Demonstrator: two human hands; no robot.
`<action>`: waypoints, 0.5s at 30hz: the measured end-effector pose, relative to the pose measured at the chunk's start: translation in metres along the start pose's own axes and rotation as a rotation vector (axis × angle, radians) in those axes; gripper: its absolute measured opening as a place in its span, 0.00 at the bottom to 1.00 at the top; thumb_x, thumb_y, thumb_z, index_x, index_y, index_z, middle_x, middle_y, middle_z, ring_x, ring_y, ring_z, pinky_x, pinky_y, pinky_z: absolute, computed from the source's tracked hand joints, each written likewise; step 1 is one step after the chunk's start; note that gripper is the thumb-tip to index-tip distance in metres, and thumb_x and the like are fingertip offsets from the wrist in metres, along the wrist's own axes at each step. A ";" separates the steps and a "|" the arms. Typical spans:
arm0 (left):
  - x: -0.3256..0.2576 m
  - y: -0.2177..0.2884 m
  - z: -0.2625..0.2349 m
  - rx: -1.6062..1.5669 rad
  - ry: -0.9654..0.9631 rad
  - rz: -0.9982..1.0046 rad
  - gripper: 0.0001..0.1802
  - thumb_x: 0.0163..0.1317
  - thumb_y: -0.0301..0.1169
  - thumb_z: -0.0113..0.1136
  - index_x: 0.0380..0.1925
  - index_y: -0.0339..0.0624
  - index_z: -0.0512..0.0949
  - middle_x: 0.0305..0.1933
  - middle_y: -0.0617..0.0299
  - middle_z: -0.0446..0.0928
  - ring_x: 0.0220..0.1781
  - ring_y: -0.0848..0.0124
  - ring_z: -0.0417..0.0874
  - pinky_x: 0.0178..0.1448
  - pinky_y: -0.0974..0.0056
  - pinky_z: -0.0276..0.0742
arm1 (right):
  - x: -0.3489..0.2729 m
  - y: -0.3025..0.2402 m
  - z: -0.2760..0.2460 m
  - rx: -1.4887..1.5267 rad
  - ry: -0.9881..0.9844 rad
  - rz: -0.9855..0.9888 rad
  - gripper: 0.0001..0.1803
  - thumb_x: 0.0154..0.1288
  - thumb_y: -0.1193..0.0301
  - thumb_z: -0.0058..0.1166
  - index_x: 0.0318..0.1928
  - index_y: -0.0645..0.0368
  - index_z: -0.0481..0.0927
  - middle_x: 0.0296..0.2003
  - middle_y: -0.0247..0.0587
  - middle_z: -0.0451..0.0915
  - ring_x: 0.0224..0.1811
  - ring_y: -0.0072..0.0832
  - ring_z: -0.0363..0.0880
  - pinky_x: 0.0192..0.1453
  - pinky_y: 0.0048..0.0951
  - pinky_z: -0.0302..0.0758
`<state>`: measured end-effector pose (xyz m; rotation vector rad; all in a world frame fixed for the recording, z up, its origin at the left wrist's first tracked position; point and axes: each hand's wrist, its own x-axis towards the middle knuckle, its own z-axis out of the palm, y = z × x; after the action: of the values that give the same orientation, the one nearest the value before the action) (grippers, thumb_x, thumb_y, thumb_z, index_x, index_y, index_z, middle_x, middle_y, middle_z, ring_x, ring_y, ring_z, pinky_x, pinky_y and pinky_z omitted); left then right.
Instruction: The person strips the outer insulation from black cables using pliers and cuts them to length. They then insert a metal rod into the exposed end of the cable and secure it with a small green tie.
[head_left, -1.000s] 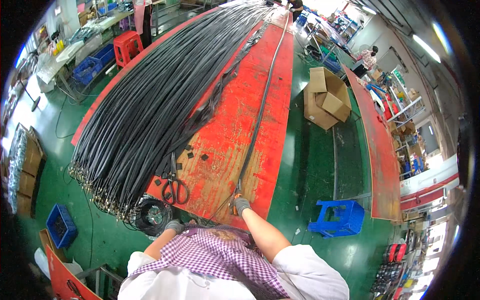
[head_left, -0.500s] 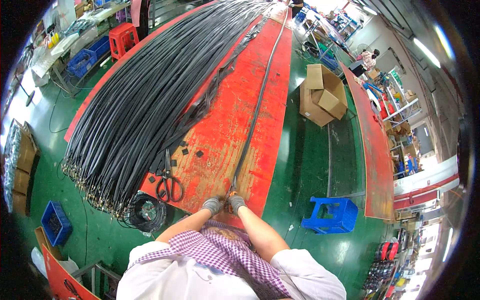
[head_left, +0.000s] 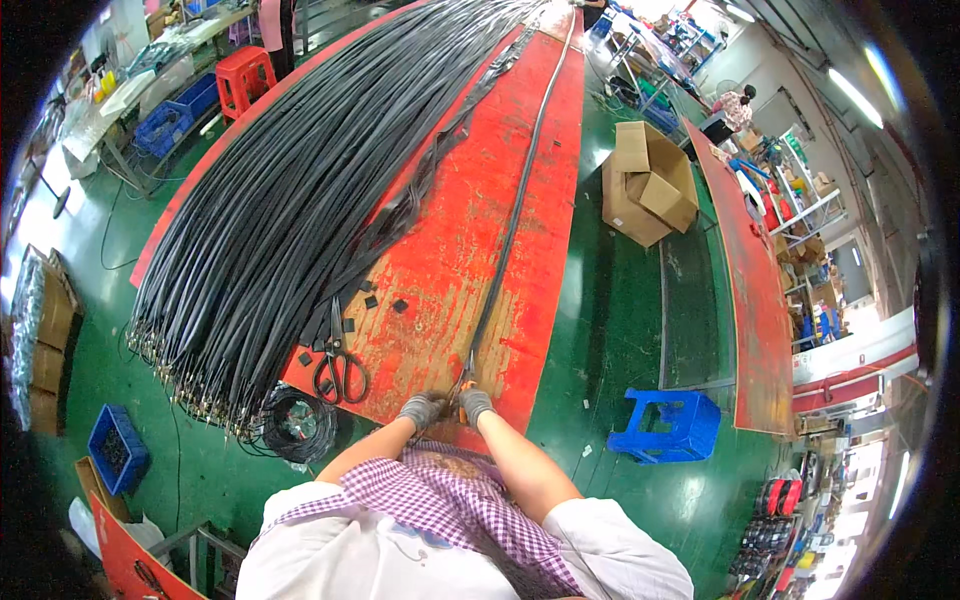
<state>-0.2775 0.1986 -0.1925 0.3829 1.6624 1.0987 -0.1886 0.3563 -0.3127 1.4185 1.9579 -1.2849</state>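
Facing the red table [head_left: 545,300], we see the black cable [head_left: 484,325] running lengthwise along the table's right side, its near end closest to our right hand [head_left: 474,404], which grips an orange-handled tool [head_left: 468,384]; our left hand [head_left: 422,409], grip unclear, has since joined it over the table

We hold our left hand [head_left: 424,408] and right hand [head_left: 476,404] close together in front of us.
Both are grey-gloved; the right curls closed, the left's grip is too small to read. Our bare left forearm [head_left: 368,449] slants up to the right, our bare right forearm [head_left: 524,460] up to the left.
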 end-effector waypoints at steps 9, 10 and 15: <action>0.023 -0.040 -0.006 -0.071 0.043 0.007 0.15 0.50 0.33 0.48 0.37 0.38 0.73 0.32 0.56 0.76 0.32 0.69 0.76 0.38 0.67 0.70 | -0.094 -0.079 -0.020 0.344 -0.058 0.117 0.06 0.50 0.67 0.41 0.28 0.54 0.71 0.19 0.38 0.70 0.20 0.33 0.70 0.21 0.33 0.67; 0.040 -0.057 0.001 -0.126 0.015 0.020 0.15 0.50 0.33 0.48 0.37 0.37 0.73 0.32 0.56 0.76 0.32 0.69 0.76 0.37 0.67 0.70 | -0.084 -0.073 -0.023 0.378 -0.086 0.135 0.05 0.48 0.70 0.42 0.28 0.54 0.70 0.19 0.39 0.69 0.20 0.33 0.70 0.22 0.34 0.68; -0.008 0.010 -0.001 0.003 0.018 0.002 0.14 0.49 0.33 0.48 0.35 0.39 0.73 0.30 0.56 0.75 0.31 0.69 0.76 0.37 0.66 0.70 | -0.130 -0.050 -0.059 0.856 -0.427 0.207 0.12 0.41 0.78 0.41 0.31 0.56 0.67 0.20 0.39 0.69 0.22 0.32 0.71 0.27 0.37 0.73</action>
<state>-0.2774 0.1975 -0.1797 0.3768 1.6801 1.1043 -0.1701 0.3348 -0.1646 1.4464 0.9666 -2.2254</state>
